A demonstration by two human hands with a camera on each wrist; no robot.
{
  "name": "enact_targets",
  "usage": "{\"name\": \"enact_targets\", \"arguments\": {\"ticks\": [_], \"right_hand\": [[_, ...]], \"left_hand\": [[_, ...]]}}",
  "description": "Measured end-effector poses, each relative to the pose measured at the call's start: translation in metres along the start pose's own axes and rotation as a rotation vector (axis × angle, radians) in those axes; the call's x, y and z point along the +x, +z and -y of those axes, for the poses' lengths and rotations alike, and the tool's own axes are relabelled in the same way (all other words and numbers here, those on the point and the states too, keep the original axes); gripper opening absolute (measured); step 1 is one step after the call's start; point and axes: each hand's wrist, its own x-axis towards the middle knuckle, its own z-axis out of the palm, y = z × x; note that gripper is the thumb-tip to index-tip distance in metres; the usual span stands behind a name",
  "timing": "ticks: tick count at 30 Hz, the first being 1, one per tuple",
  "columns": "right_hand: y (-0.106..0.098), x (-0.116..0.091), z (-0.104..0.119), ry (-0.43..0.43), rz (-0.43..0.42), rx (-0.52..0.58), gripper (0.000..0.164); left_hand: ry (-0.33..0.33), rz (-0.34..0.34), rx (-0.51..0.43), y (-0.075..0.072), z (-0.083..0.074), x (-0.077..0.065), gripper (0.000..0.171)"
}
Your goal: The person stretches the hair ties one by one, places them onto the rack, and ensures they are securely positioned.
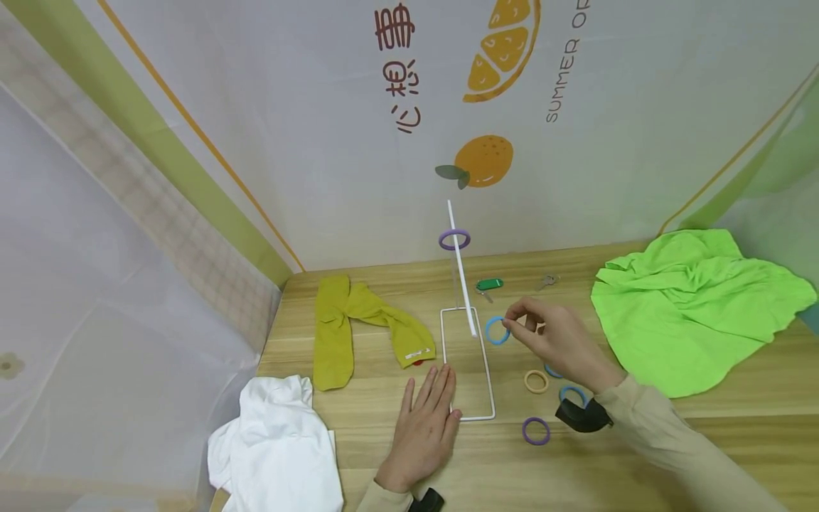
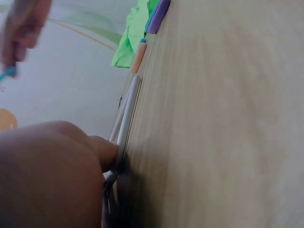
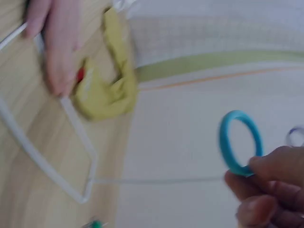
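A white wire stand [image 1: 489, 387] has a rectangular base on the table and a long slanting rod, with a purple ring [image 1: 446, 245] around it near the far end. My right hand [image 1: 563, 341] pinches a light blue ring [image 1: 488, 337] between thumb and fingertips, beside the rod's near end. In the right wrist view the blue ring [image 3: 224, 142] is held up off the table. With fingers straight, my left hand [image 1: 425, 430] rests flat across the left side of the base. Its thumb touches the wire in the left wrist view.
Right of the stand lie a tan ring [image 1: 536, 392], a purple ring [image 1: 536, 441] and blue rings [image 1: 572, 389]. Behind them are a green key tag [image 1: 490, 284] and a key [image 1: 548, 281]. Mustard cloth [image 1: 333, 341], white cloth [image 1: 281, 448] and bright green cloth [image 1: 691, 313] lie around.
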Motion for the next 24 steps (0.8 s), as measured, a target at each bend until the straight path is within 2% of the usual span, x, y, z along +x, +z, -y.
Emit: {"name": "enact_targets", "arguments": {"ticks": [7,12,15,19,24], "right_hand": [[-0.014,-0.002,0.039,-0.216,-0.167,0.126,0.024],[-0.021,0.000,0.060,-0.433,-0.260,0.293,0.005],[-0.022,0.002,0.071,-0.523,-0.278,0.359,0.021],[-0.024,0.004,0.081,-0.552,-0.273,0.336,0.021],[-0.022,0.007,0.083,-0.504,-0.290,0.225,0.022]], "left_hand": [[-0.002,-0.006,-0.002,0.000,-0.001,0.000,0.056],[0.015,-0.048,0.039,0.001,0.000,0.000,0.055],[0.025,-0.064,0.059,0.001,0.000,0.000,0.055],[0.024,-0.070,0.072,0.002,0.000,0.000,0.055],[0.021,-0.062,0.068,0.002,0.000,0.000,0.055]]}}
